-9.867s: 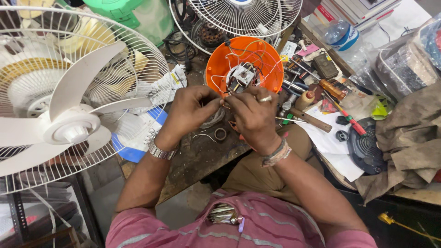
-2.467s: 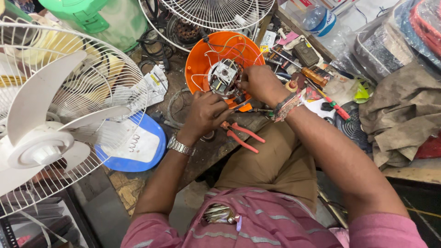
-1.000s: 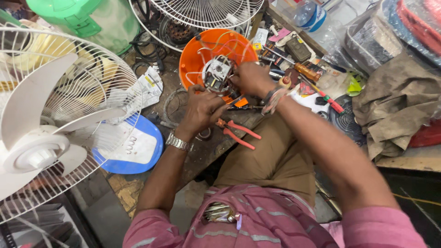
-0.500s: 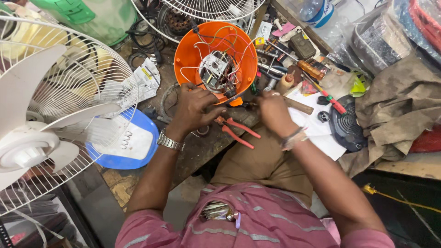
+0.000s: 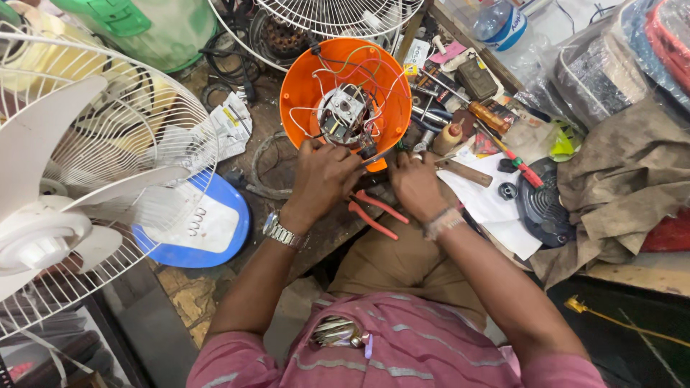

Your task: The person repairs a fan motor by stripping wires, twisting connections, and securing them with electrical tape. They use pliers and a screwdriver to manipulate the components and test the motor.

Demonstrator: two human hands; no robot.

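An orange fan housing (image 5: 305, 86) lies open on the workbench, with a small motor and circuit board (image 5: 343, 115) and thin wires inside. My left hand (image 5: 323, 178) grips the housing's near rim, a metal watch on that wrist. My right hand (image 5: 415, 185) rests with curled fingers just right of the rim, next to a black part on the housing's edge; whether it holds anything is hidden. Red-handled pliers (image 5: 374, 213) lie on the bench between my wrists.
A white fan with guard and blades (image 5: 65, 187) fills the left above a blue and white base (image 5: 205, 230). Another fan guard (image 5: 338, 14) sits behind the housing. Screwdrivers (image 5: 496, 126), a wooden handle (image 5: 466, 172), a small bottle, papers, a black grille (image 5: 543, 208) and brown cloth crowd the right.
My right hand has moved left from the papers back to the housing's rim. My left hand has stayed on the rim. The view has shifted slightly.
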